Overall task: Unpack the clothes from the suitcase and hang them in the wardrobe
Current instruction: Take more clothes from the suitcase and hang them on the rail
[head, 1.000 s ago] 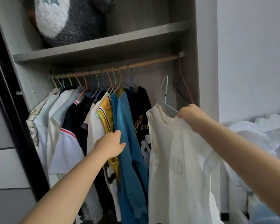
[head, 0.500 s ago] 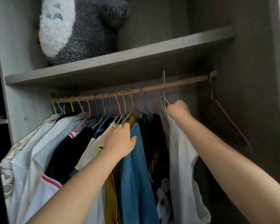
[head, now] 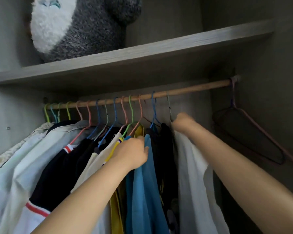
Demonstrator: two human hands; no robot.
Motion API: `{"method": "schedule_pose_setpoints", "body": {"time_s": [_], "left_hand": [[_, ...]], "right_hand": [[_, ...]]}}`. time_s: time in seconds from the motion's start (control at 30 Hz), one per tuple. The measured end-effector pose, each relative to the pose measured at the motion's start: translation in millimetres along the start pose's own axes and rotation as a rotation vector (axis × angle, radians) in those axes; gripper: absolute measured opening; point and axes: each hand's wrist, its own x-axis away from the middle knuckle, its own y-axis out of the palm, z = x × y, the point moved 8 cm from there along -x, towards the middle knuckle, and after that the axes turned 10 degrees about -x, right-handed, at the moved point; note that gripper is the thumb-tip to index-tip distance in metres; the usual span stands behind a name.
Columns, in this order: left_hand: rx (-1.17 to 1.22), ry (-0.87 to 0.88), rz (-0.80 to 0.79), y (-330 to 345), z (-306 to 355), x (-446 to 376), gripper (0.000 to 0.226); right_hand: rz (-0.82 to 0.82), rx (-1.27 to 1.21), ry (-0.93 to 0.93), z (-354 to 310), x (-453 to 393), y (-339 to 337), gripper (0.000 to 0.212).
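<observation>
A wooden rail runs across the wardrobe under a grey shelf. A white T-shirt hangs on a pale hanger whose hook sits over the rail. My right hand grips the top of that hanger at the shirt's collar. My left hand presses against the blue shirt and the clothes to its left, fingers curled over the blue shirt's shoulder. Several shirts on coloured hangers fill the rail's left half. The suitcase is out of view.
A grey and white plush toy lies on the shelf above the rail. Empty pink and dark hangers hang at the rail's right end against the side wall. Bare rail shows between the white shirt's hanger and those hangers.
My right hand lifted the white T-shirt up from chest height and its hook now sits over the rail. My left hand rose to the clothes' shoulders. The view moved closer and up.
</observation>
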Motion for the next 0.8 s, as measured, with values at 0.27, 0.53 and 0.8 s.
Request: {"method": "schedule_pose_setpoints", "body": {"time_s": [0.27,0.53,0.8], "left_hand": [[0.093,0.111,0.006,0.9,-2.9,16.8,0.032],[0.103,0.077,0.043,-3.4,-23.6,58.0,0.035],[-0.121,-0.143,-0.104,-3.6,-94.4,160.4,0.033]], "right_hand": [[0.016,0.065,-0.025,-20.6,20.7,8.9,0.025],[0.114,0.462,-0.31,-42.7,98.9,34.2,0.032],[-0.062,0.45,-0.616,-72.9,180.8,102.1,0.036]]}}
